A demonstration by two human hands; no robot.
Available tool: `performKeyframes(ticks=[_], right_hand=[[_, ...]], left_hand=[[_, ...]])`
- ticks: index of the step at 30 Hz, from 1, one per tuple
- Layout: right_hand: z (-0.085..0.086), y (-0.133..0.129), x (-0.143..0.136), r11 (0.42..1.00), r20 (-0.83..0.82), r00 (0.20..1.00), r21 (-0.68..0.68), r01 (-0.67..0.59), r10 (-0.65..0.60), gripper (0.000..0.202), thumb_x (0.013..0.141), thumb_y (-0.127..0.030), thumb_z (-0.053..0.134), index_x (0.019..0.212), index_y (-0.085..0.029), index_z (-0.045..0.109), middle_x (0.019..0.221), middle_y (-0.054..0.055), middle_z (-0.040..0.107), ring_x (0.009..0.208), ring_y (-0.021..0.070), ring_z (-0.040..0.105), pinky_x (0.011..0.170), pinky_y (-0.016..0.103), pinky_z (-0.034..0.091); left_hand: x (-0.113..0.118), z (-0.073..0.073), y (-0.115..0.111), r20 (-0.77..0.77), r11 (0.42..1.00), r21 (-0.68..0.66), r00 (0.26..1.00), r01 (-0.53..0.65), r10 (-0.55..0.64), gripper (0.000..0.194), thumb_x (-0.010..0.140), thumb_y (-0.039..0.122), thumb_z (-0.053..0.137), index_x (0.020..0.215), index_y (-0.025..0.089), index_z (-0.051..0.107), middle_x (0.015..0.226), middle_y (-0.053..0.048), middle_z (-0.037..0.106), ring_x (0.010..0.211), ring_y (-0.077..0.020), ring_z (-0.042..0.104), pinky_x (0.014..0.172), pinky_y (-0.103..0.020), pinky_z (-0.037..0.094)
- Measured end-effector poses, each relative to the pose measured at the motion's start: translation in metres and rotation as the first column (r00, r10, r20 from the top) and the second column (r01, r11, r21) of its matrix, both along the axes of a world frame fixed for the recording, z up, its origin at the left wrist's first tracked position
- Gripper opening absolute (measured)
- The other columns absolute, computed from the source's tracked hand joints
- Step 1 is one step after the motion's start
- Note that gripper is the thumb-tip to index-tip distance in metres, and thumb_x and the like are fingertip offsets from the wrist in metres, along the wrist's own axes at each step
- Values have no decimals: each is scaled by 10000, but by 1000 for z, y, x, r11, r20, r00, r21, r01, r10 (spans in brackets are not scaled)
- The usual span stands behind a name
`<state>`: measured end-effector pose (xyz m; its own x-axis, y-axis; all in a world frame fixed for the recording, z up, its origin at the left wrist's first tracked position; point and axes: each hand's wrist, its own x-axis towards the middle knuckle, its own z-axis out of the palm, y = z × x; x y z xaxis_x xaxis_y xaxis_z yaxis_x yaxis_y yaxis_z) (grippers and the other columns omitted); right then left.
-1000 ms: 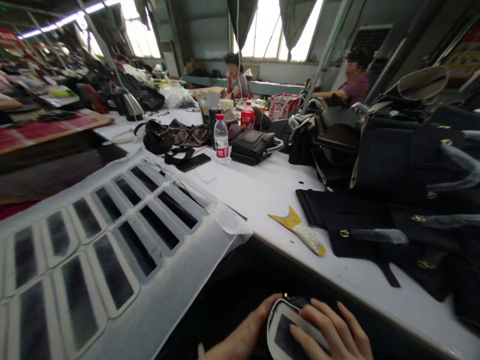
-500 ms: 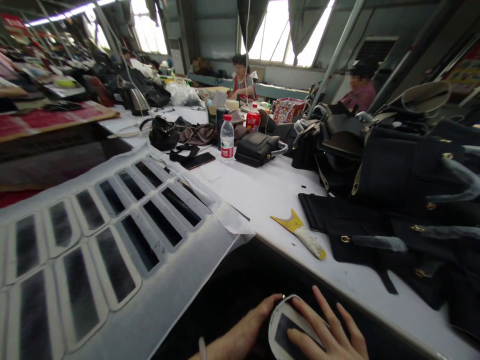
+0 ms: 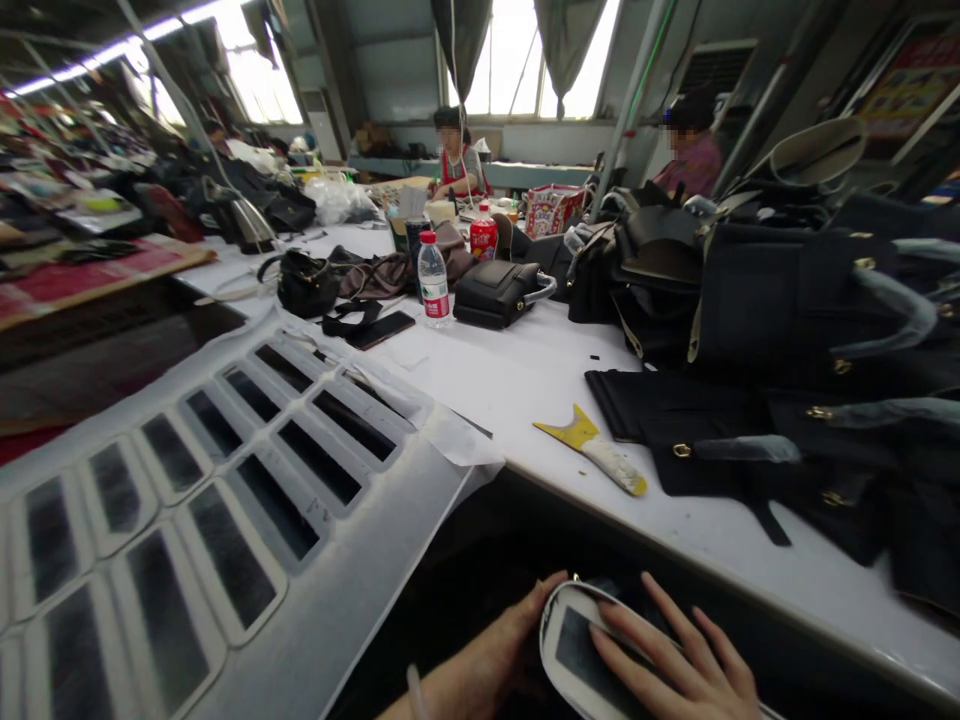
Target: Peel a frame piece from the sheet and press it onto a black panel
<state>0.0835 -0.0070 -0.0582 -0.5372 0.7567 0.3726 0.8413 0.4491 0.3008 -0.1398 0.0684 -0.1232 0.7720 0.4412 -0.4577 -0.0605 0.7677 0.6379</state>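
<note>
At the 6 o'clock edge of the view, below the near rim of the white worktable [image 3: 525, 390], both hands meet on a white-bordered patch [image 3: 581, 650] with a dark centre, the same shape as the cut-outs in the big sheet beside it. The left hand [image 3: 495, 655] comes in from 7 o'clock and closes its thumb against the patch's left rim, pinching that edge. The right hand [image 3: 679, 665] lies at 5 o'clock with fingers spread flat on top of the patch, pressing rather than gripping; what lies under the patch is dark and probably a piece of black leather, though the view is too dim to be sure.

From 7 to 10 o'clock stretches the white die-cut sheet [image 3: 225, 490], with two rows of dark rounded windows, its corner overhanging the table edge. Just past the middle of the view, toward 3 o'clock, a yellow scraper [image 3: 589, 450] with a taped handle lies on the bare tabletop, beside flat black leather pieces [image 3: 675, 430]. Black handbags [image 3: 780, 290] are piled from 1 to 3 o'clock. Toward 12 o'clock stand a water bottle [image 3: 433, 280] and a small black handbag [image 3: 499, 293], near each other. Two other people sit at the far end of the table.
</note>
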Motion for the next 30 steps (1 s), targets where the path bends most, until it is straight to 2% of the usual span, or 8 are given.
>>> performKeyframes(ticks=[3, 8, 12, 17, 19, 25, 30], right_hand=[[5, 4, -6, 999, 12, 999, -25, -30, 30, 397, 888, -593, 520, 1190, -401, 691, 1247, -112, 665, 1065, 351, 642, 904, 494, 308], [13, 9, -14, 999, 12, 1000, -45, 9, -8, 416, 858, -532, 541, 1224, -385, 672, 1295, -114, 634, 1110, 342, 647, 908, 499, 337], [11, 4, -12, 999, -28, 999, -50, 18, -19, 434, 849, -496, 553, 1257, -383, 649, 1318, -124, 617, 1148, 342, 633, 889, 511, 387], [9, -4, -8, 991, -62, 998, -131, 6, -14, 481, 895, -546, 533, 1342, -374, 577, 1397, -128, 560, 1225, 300, 590, 904, 491, 431], [11, -5, -8, 987, -65, 998, -159, 14, -24, 488, 901, -518, 540, 1368, -375, 549, 1418, -129, 542, 1260, 288, 565, 921, 491, 437], [17, -1, -14, 993, -113, 993, -116, 29, -42, 469, 839, -413, 580, 1301, -346, 612, 1342, -107, 615, 1182, 285, 621, 857, 498, 473], [17, -1, -16, 995, -122, 991, -84, 49, -59, 469, 814, -379, 568, 1279, -358, 627, 1323, -120, 622, 1151, 280, 639, 837, 504, 484]], left_hand=[[0, -3, -1, 25, 999, -24, 999, -26, 26, 667, 922, 700, 394, 1465, 317, 453, 1364, -96, 628, 1271, -340, 541, 1087, -568, 319], [0, -1, -1, 29, 999, -42, 1000, -5, 7, 675, 931, 710, 348, 1486, 332, 417, 1409, -95, 593, 1289, -336, 523, 1093, -549, 309], [-3, 2, -3, 114, 999, -42, 993, 3, 2, 634, 958, 670, 325, 1479, 327, 433, 1453, -87, 553, 1306, -330, 508, 1062, -505, 358], [-8, 4, -3, 115, 999, -11, 993, 41, -40, 634, 956, 644, 386, 1482, 294, 433, 1458, -92, 546, 1332, -333, 484, 1024, -466, 398], [-9, 4, -2, 108, 999, -11, 993, 40, -38, 638, 958, 640, 387, 1484, 281, 430, 1445, -100, 556, 1327, -336, 492, 1026, -471, 401], [-7, 5, 0, 138, 1000, -15, 990, 12, -10, 656, 932, 645, 454, 1470, 269, 458, 1446, -103, 556, 1373, -321, 449, 1107, -469, 350], [-6, 12, 3, 118, 999, -34, 993, 24, -20, 611, 944, 602, 480, 1458, 271, 474, 1397, -90, 598, 1278, -288, 537, 1106, -442, 339]])
